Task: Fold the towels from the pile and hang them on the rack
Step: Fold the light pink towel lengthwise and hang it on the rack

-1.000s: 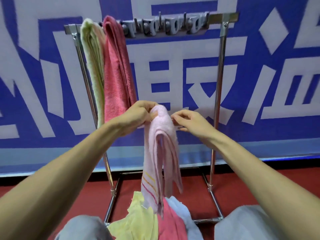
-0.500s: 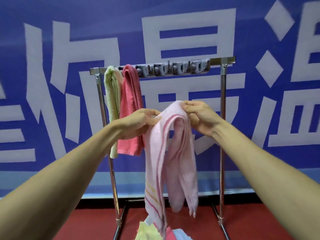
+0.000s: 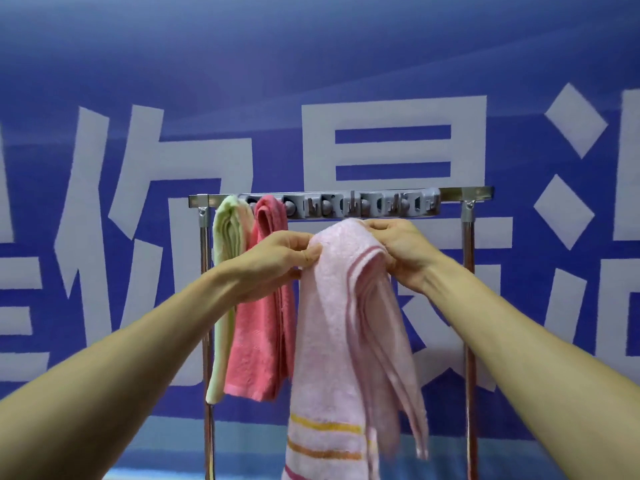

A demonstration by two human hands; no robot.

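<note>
A light pink towel [image 3: 332,327] with orange and pink stripes near its lower end hangs folded between my hands. My left hand [image 3: 280,258] pinches its top fold on the left side. My right hand [image 3: 401,247] grips the top fold on the right. The fold is just below the top bar of the metal rack [image 3: 464,195], under a grey strip of clips [image 3: 363,206]. A pale green towel [image 3: 227,271] and a coral pink towel [image 3: 263,327] hang from the bar's left end. The pile is out of view.
The rack's two chrome posts [image 3: 469,306] stand left and right of the towels. Behind the rack is a blue banner [image 3: 138,81] with large white characters. To the right of the coral towel the clip strip holds no towels.
Both hands have lifted the light pink towel from waist height to just below the rack's top bar. The view has tilted up, so the pile and floor are no longer seen.
</note>
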